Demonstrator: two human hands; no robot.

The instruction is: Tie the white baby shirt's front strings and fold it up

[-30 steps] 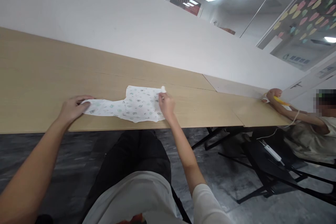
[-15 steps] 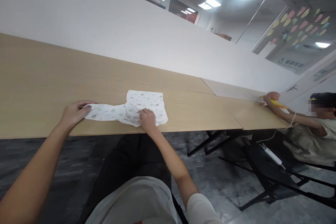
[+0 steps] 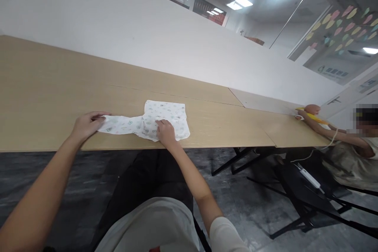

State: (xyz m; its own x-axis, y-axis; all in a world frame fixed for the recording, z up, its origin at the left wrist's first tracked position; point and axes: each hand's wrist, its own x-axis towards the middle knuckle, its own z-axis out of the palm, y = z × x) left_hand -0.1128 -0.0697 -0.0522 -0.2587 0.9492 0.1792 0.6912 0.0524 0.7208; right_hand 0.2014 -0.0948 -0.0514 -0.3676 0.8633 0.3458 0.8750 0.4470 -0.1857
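A small white baby shirt (image 3: 165,110) with a pale printed pattern lies on the wooden table, close to the front edge. One long sleeve (image 3: 121,125) stretches out flat to the left. At the end of that sleeve, my left hand (image 3: 88,126) is closed on the cuff between thumb and fingers. My right hand (image 3: 166,133) rests on the lower middle of the shirt, its fingers apart and pressing on the cloth. The other sleeve does not show clearly.
The long table (image 3: 215,126) runs along a white wall (image 3: 165,47). At far right a person (image 3: 354,141) handles a doll (image 3: 312,109) with yellow cloth. A black folding chair (image 3: 307,189) bearing a white power strip (image 3: 308,177) stands below the table there.
The view has shifted slightly. Both hands stay at the same places on the shirt, and the shirt looks unchanged.
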